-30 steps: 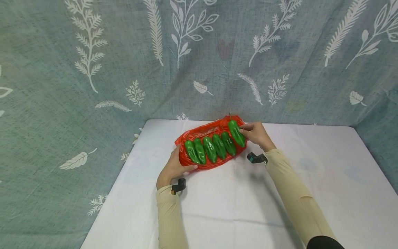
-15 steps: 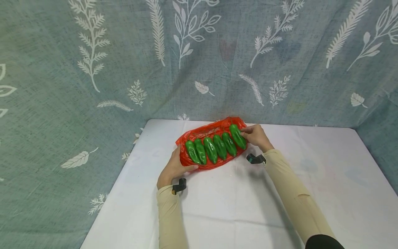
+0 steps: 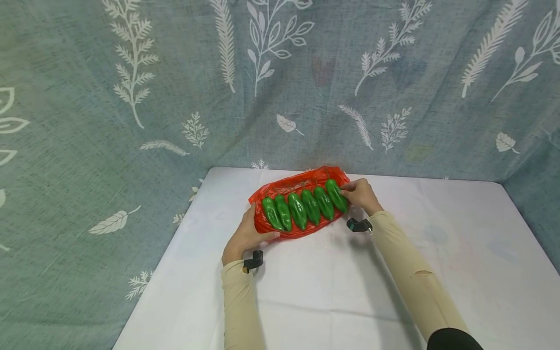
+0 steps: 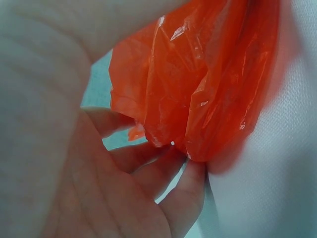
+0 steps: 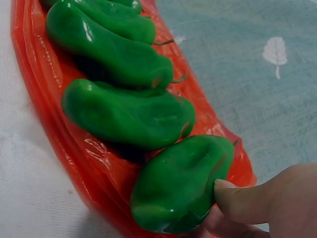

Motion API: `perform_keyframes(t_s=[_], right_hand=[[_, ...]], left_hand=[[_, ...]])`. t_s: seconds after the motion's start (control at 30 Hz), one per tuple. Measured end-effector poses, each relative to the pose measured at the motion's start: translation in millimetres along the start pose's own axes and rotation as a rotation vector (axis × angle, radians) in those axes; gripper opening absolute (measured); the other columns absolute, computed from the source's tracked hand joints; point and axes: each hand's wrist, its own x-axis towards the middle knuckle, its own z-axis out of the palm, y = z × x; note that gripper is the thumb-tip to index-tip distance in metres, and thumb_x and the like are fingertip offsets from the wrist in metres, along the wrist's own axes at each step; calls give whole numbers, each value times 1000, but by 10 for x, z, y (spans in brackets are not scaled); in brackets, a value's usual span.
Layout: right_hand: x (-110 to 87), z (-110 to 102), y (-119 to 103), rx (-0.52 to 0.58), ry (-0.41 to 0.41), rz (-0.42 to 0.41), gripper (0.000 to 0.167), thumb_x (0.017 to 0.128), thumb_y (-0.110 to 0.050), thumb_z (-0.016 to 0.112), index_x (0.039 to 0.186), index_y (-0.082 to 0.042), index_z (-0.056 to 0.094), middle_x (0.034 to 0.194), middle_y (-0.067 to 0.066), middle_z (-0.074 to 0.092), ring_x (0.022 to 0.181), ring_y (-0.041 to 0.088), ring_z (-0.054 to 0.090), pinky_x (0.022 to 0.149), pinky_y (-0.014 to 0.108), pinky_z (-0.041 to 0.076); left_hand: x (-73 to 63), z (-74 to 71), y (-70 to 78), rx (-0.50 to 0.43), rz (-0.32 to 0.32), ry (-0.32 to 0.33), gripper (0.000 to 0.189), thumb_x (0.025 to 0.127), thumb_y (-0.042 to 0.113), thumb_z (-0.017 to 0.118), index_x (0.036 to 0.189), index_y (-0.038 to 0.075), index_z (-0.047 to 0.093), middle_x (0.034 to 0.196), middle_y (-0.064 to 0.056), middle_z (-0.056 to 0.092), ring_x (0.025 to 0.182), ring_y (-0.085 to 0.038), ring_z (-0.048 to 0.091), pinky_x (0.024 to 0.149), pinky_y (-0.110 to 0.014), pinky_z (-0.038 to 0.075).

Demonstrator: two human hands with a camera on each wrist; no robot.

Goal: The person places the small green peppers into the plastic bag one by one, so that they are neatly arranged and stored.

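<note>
A red plastic bag (image 3: 329, 172) lies spread at the far side of the table, bearing a slanted row of several glossy green peppers (image 3: 297, 212). My left hand (image 3: 247, 235) holds the bag's left end, thumb along its near edge. In the left wrist view, the fingers (image 4: 148, 173) curl against the crinkled red plastic (image 4: 168, 79). At the row's right end, my right hand (image 3: 362, 195) pinches the last pepper (image 5: 181, 181). Its thumb (image 5: 237, 198) presses that pepper's side in the right wrist view, where the other fingers are partly hidden below. The pepper rests on the bag beside its neighbour.
A white cloth covers the table (image 3: 306, 291), whose far edge meets a grey-green curtain (image 3: 306, 136) printed with white leaves. Small black wrist cameras (image 3: 359, 225) sit on both wrists.
My right hand has lowered the end pepper slightly toward the near side, so it now lies in line with the others. The left hand keeps its hold on the bag.
</note>
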Motion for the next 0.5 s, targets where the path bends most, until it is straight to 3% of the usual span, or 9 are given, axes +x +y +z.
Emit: perform_keyframes(t_s=[0.1,0.5], right_hand=[[0,20,13,1,2,10,31,101,-12,65,125,7,71,119,29,72,78,15,73,66,21,58],[15,53,45,-49,22,18,30,100,-12,65,123,7,71,119,29,73,89,25,74,65,23,57]], left_hand=[[0,1,-4,12,-9,4,116,74,34,93,164,21,20,159,-9,37,151,-33,31,124,-62,31],[4,19,-6,4,-10,3,116,74,35,93,164,21,21,158,-8,39,149,-32,32,123,-63,32]])
